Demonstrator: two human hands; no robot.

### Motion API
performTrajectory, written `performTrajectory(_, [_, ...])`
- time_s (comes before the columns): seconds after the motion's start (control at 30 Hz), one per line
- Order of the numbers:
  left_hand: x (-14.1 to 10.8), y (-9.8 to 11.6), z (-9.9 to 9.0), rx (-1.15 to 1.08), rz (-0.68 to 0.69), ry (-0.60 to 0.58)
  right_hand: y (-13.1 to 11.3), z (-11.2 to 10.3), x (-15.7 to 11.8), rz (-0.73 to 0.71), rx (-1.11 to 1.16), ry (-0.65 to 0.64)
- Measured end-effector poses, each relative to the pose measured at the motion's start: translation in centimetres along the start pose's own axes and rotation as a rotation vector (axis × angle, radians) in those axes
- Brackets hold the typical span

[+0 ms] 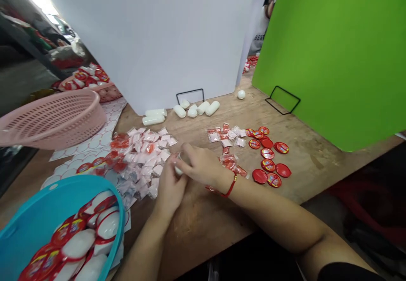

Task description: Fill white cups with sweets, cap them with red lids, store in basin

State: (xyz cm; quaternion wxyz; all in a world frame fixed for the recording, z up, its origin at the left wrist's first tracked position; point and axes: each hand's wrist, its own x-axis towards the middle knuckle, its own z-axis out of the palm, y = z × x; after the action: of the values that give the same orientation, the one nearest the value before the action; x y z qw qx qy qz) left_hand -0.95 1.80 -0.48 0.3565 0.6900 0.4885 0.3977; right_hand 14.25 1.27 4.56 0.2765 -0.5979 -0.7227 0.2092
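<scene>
Blue basket [34, 213] of red-and-white shells [79, 243] nearest the camera, at 8 o'clock. Small white piece [178, 170] above the table [199, 217], grasped between left hand [171, 184] at its 7 o'clock and right hand [201, 162] at its 3 o'clock; long axis hidden, impossible to tell. Heaped sachets [144, 156] at 10 o'clock from left hand, the nearer one; red discs [268, 165] at 3 o'clock from right hand.

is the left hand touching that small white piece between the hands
Touching: the head view shows the left hand with its thumb and fingers around the small white piece, no gap showing between them.
</scene>
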Motion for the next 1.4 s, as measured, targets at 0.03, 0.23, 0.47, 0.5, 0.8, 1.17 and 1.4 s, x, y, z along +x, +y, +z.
performTrajectory(0.03, [-0.1, 0.2, 0.1, -0.014, 0.009, -0.033, 0.4, 0.0, -0.1, 0.002, 0.014, 0.018])
performTrajectory(0.23, [0.0, 0.8, -0.2, -0.169, -0.059, -0.112, 3.7, -0.3, 0.7, -0.063, 0.383, 0.149])
performTrajectory(0.47, [0.6, 0.1, -0.5, 0.013, -0.098, -0.009, 6.2, -0.4, 1.4, 0.038, -0.260, -0.006])
performTrajectory(0.5, [0.7, 0.0, -0.4, 0.041, -0.090, 0.004, 6.3, -0.2, 1.5, 0.026, -0.314, 0.006])
performTrajectory(0.8, [0.4, 0.3, 0.0, -0.077, -0.032, 0.018, 2.7, 0.8, 0.5, -0.125, 0.347, 0.040])
performTrajectory(1.17, [1.2, -0.2, -0.4, -0.344, -0.253, 0.011, 5.5, 0.6, 1.3, -0.209, -0.126, 0.105])
performTrajectory(1.4, [0.9, 0.0, -0.2, -0.131, -0.050, 0.015, 3.8, 0.8, 0.7, -0.044, 0.325, 0.094])
